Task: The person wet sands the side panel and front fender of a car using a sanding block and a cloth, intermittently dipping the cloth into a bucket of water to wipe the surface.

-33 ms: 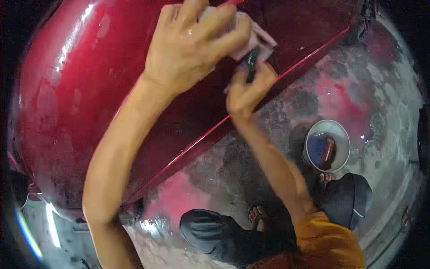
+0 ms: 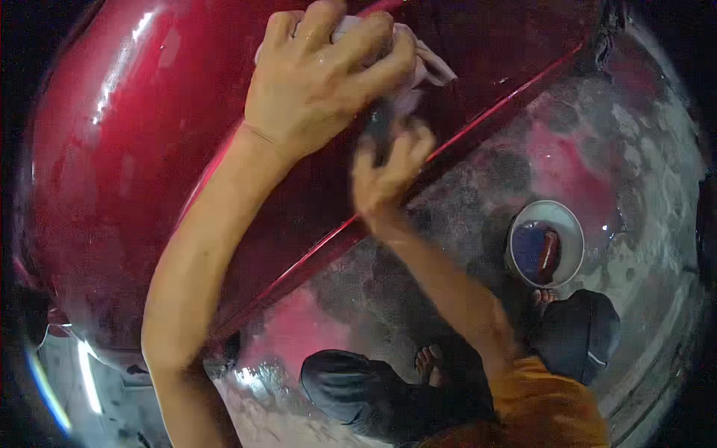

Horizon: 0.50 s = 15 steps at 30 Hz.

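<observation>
My left hand (image 2: 321, 75) presses a crumpled pale pinkish cloth (image 2: 435, 67) against the glossy red car panel (image 2: 134, 201) at the top of the view. Its fingers are bent over the cloth and cover most of it. Just below and to the right, my right hand (image 2: 392, 168) is at the panel's lower part, smeared by motion. A small dark object (image 2: 379, 125) shows at its fingers, apparently gripped between them; the blur hides what kind of thing it is.
On the wet grey floor (image 2: 485, 179), stained pink in patches, a white bucket (image 2: 570, 224) stands at right, holding a blue item (image 2: 529, 250) and a dark red one (image 2: 550, 254). My knees (image 2: 340, 381) are near the panel's lower edge (image 2: 321, 250).
My right hand has slid left and slightly down along the panel with the dark object. My left hand has barely moved; the cloth's loose corner looks shifted.
</observation>
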Available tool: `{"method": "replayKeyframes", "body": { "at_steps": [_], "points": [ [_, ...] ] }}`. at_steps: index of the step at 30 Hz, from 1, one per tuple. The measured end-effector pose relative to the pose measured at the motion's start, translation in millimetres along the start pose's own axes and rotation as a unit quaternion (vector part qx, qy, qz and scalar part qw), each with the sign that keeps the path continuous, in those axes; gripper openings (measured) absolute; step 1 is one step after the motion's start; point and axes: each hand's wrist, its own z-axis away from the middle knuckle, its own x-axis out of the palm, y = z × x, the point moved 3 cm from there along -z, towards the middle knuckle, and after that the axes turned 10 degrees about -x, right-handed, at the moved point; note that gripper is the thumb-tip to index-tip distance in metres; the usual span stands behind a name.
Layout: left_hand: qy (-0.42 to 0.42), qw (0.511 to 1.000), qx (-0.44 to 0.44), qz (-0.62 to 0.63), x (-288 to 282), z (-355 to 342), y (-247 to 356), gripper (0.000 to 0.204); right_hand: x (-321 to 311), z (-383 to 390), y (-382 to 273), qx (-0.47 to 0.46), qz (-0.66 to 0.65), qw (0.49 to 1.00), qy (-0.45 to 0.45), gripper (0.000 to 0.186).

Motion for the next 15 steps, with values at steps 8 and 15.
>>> {"method": "replayKeyframes", "body": {
  "at_steps": [8, 15],
  "points": [
    [-0.058, 0.991, -0.016, 0.119, -22.4, 23.2, -7.6, 0.044, -2.2, 71.4, 78.5, -0.049, 0.047, 0.998, 0.002, 0.039],
    [-0.008, 0.991, -0.071, 0.109, -15.0, 41.5, 0.4, 0.030, -23.9, 92.9, 56.8, 0.112, 0.138, 0.984, -0.013, 0.048]
  ]
}}
